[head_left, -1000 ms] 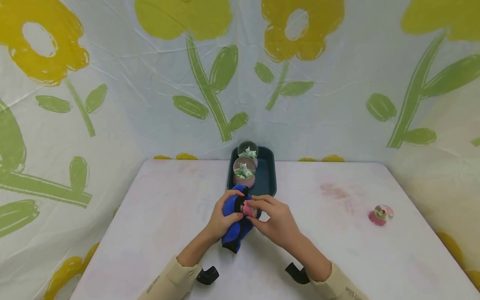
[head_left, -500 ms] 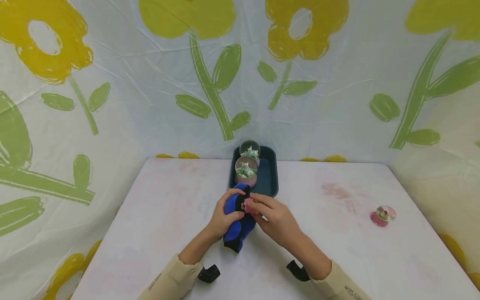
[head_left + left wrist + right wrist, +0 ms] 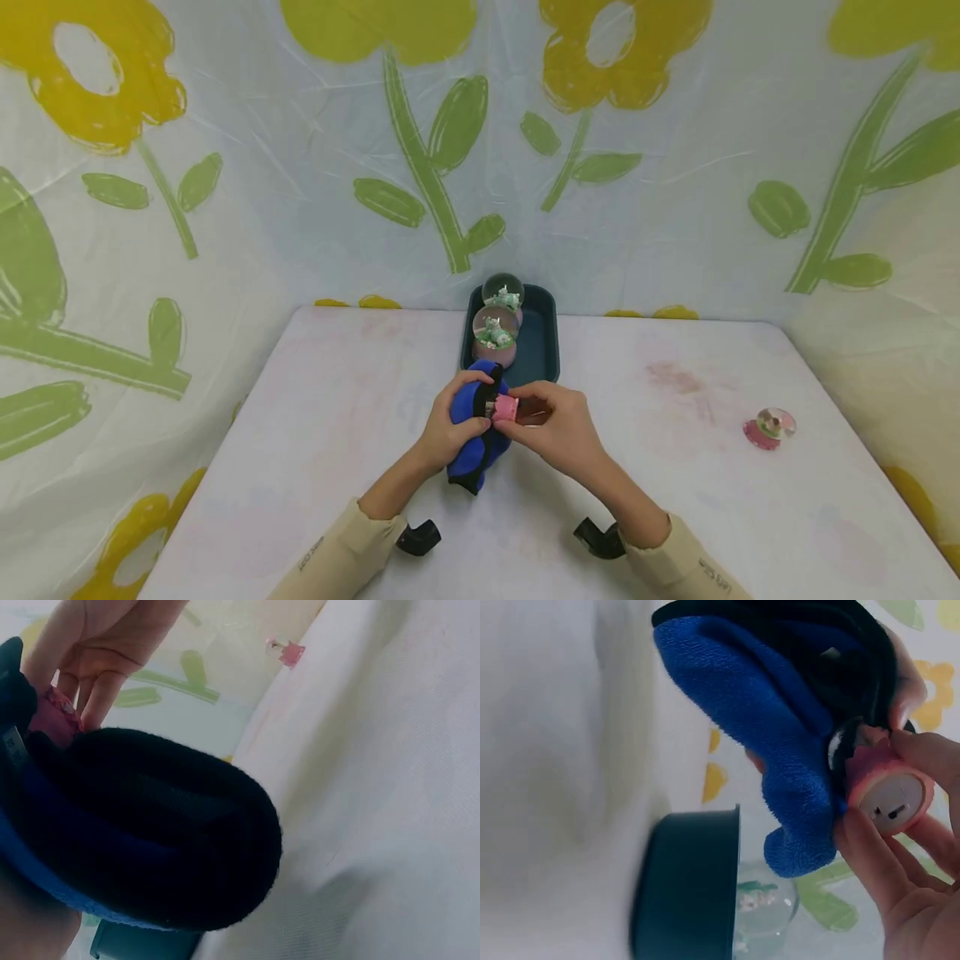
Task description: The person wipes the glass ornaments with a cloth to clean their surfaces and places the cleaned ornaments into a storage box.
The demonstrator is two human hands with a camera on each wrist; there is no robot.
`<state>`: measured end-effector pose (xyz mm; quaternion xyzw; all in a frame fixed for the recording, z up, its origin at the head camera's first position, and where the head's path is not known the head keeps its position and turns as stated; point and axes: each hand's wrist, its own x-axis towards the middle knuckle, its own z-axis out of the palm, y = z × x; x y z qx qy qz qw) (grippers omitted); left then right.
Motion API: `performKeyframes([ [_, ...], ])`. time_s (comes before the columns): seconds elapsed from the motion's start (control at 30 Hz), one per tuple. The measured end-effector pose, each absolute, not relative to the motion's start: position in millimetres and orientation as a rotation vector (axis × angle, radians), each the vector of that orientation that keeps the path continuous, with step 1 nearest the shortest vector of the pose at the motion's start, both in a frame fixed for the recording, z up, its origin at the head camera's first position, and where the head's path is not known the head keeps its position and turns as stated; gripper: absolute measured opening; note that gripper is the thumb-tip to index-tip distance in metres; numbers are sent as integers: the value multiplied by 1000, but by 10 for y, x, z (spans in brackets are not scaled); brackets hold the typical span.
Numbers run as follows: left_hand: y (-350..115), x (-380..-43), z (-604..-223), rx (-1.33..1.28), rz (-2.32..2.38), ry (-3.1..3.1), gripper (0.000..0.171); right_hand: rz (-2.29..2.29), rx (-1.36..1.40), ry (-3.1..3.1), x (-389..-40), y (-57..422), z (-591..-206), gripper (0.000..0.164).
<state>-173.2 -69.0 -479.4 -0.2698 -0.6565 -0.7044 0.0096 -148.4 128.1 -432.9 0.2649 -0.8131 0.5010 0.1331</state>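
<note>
My left hand point(image 3: 444, 429) grips a blue cloth point(image 3: 467, 458) with black edging, folded against the glass ball of a small snow globe. The globe's pink scalloped base point(image 3: 506, 407) sticks out of the cloth to the right. Thumb and fingers of my right hand point(image 3: 566, 425) pinch that base by its sides. In the right wrist view the pale round underside point(image 3: 894, 801) faces the camera, and part of the clear ball point(image 3: 841, 748) shows at the cloth's edge. Dark cloth folds point(image 3: 172, 825) fill much of the left wrist view and hide most of the ball.
Behind the hands stands a dark teal tray point(image 3: 542, 333) with two larger snow globes, one near point(image 3: 495, 333) and one far point(image 3: 504, 292), along its left side. Another small pink-based snow globe point(image 3: 768, 427) lies tipped on the right of the white table point(image 3: 360, 375).
The pink base has turned in my right fingers, and its side shows more plainly now. My left hand keeps its hold on the cloth. The head view has shifted slightly.
</note>
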Motion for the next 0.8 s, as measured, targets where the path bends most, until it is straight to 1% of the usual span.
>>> performKeyframes([
  [0.07, -688, -1740, -4781, -834, -2206, -2056, 49, 1335, 821, -2338, -1482, 1273, -4319, 36],
  [0.23, -692, -1730, -4769, -801, -2245, -2051, 49, 871, 1068, -2160, -1499, 1243, -4314, 42],
  [0.33, -695, -1728, -4755, -809, -2245, -2036, 49, 774, 1127, -2092, -1521, 1239, -4312, 43],
  [0.43, -694, -1739, -4741, -816, -2215, -2034, 49, 866, 1092, -2141, -1527, 1242, -4304, 40],
  [0.53, -689, -1743, -4732, -819, -2190, -2051, 47, 1033, 989, -2255, -1507, 1240, -4292, 40],
  [0.6, -690, -1742, -4746, -818, -2171, -2070, 47, 1053, 919, -2350, -1488, 1230, -4290, 41],
  [0.7, -694, -1737, -4774, -826, -2157, -2088, 47, 910, 869, -2474, -1464, 1204, -4279, 45],
  [0.8, -700, -1743, -4775, -815, -2149, -2082, 47, 695, 849, -2526, -1451, 1184, -4265, 53],
])
